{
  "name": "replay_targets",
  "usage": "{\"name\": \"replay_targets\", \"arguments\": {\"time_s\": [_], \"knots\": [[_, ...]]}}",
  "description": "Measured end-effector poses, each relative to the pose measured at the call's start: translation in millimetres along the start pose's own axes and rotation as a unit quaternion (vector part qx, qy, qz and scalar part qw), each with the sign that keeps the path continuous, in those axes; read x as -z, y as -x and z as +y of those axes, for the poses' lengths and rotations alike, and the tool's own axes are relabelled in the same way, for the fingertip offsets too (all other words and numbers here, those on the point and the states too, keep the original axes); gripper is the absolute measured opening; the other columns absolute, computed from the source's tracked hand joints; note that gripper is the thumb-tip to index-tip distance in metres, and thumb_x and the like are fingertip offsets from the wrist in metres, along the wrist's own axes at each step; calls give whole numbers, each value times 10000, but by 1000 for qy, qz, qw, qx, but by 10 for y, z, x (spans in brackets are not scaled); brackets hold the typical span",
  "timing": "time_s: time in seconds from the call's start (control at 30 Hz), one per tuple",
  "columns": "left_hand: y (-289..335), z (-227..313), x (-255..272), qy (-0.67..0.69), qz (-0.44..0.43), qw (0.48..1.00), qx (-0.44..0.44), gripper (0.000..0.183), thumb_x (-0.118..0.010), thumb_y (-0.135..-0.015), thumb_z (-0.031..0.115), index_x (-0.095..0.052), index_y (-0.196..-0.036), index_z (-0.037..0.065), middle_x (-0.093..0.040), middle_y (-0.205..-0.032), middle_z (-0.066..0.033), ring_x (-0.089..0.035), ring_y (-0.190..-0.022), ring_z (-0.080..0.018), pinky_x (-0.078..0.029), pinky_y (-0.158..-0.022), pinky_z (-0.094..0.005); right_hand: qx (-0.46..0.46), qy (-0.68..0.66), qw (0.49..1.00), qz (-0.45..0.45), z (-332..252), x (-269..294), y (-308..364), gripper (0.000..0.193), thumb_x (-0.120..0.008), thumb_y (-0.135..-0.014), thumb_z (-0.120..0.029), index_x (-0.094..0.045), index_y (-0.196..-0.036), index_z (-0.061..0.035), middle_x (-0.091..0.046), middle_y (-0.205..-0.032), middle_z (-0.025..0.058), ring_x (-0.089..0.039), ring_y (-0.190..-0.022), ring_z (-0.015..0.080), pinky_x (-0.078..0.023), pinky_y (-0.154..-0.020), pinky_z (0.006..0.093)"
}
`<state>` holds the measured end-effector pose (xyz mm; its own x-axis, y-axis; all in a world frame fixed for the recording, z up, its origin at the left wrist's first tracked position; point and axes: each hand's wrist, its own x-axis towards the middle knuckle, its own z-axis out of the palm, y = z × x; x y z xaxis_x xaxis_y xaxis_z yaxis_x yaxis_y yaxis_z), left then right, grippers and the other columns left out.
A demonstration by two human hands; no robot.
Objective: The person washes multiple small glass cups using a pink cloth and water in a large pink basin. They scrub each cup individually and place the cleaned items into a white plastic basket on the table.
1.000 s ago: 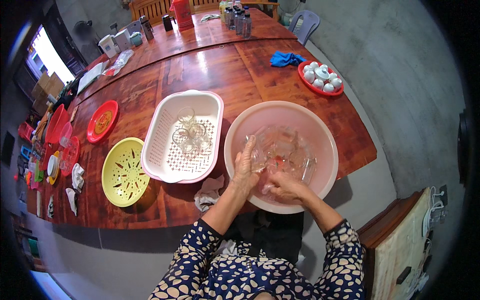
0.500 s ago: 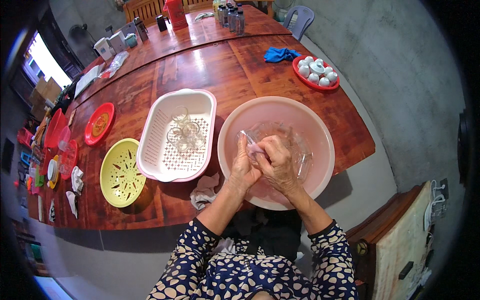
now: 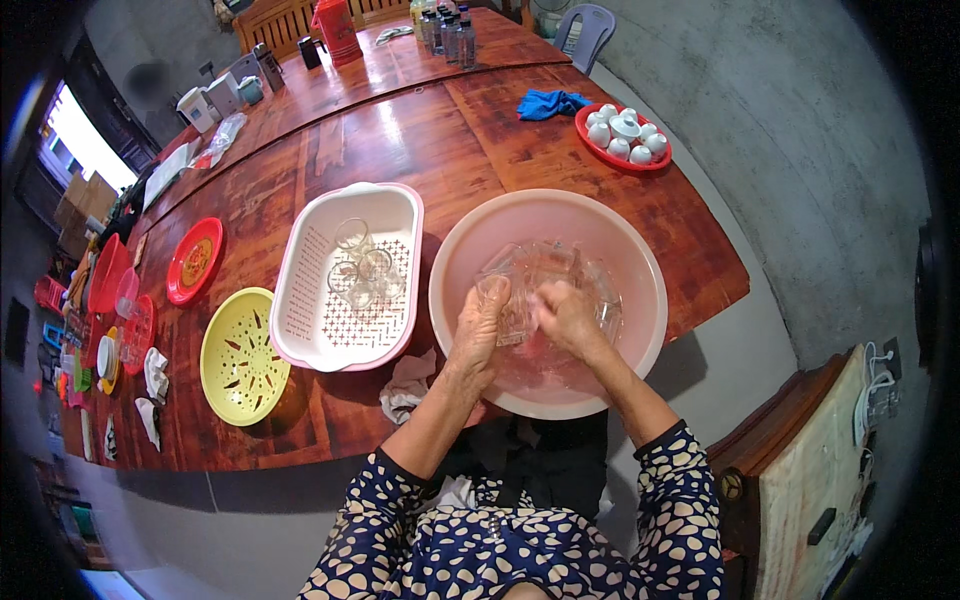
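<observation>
A large pale pink basin holds water and several clear glasses. Inside its rim, my left hand is closed round a clear glass, thumb uppermost. Close beside it, my right hand is curled over the water, its fingers bunched and partly smeared by motion. What those fingers grip is hidden; a pinkish-red patch shows below them in the water. Left of the basin stands a white and pink draining basket with several clear glasses on its slotted bottom.
A yellow colander stands at the left, near a red plate. A crumpled cloth lies between basket and basin. Farther back are a red tray of white cups, a blue cloth, several bottles and a red flask.
My hands have lowered into the basin and moved apart; before, they met over a glass with something pale pink between the fingers. The right hand has shifted slightly right. The view has tilted slightly.
</observation>
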<state>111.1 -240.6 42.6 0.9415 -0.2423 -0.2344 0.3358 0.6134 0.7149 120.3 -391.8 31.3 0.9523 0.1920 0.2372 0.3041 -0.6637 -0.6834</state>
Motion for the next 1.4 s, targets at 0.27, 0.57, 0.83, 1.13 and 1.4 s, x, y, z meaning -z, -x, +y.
{"name": "replay_targets", "arguments": {"time_s": [0.27,0.57,0.83,1.13,1.4], "knots": [[26,81,-12,-81,76,994,-21,444,-698,-844,187,-450,-1197,84,-560,-1102,-82,-584,-954,-173,-547,-658,-292,91,208,930,-289,-27,-157,257,371,-647,-747,-120,-594,-1072,51,-512,-1088,215,-504,-1024,424,-463,-863,489],[-21,-123,45,-174,41,981,-70,626,-749,-754,66,-385,-1261,21,-580,-1112,-122,-593,-992,-178,-536,-722,-261,16,94,926,-366,106,203,239,286,-627,-800,-103,-591,-1075,-32,-581,-950,171,-573,-938,335,-463,-818,419],[-81,-321,73,-520,38,817,-246,845,-804,-630,182,-333,-1308,-2,-570,-1065,-194,-561,-1015,-326,-445,-878,-414,194,-81,976,55,-478,439,304,204,-631,-748,-27,-617,-950,-39,-603,-953,120,-569,-875,302,-466,-807,394],[85,-238,-56,-558,28,773,-301,917,-774,-605,63,-260,-1366,78,-549,-1123,-166,-567,-1041,-312,-466,-884,-372,161,4,985,60,-205,340,-103,117,-594,-785,-46,-662,-874,-13,-622,-799,77,-594,-769,233,-476,-735,341],[107,-241,-84,-452,-91,830,-315,826,-773,-622,58,-312,-1307,63,-530,-1122,-152,-536,-1069,-308,-437,-922,-398,-73,-255,960,-86,120,568,-231,189,-560,-877,-99,-683,-960,18,-659,-743,45,-590,-611,106,-453,-537,235]]}}
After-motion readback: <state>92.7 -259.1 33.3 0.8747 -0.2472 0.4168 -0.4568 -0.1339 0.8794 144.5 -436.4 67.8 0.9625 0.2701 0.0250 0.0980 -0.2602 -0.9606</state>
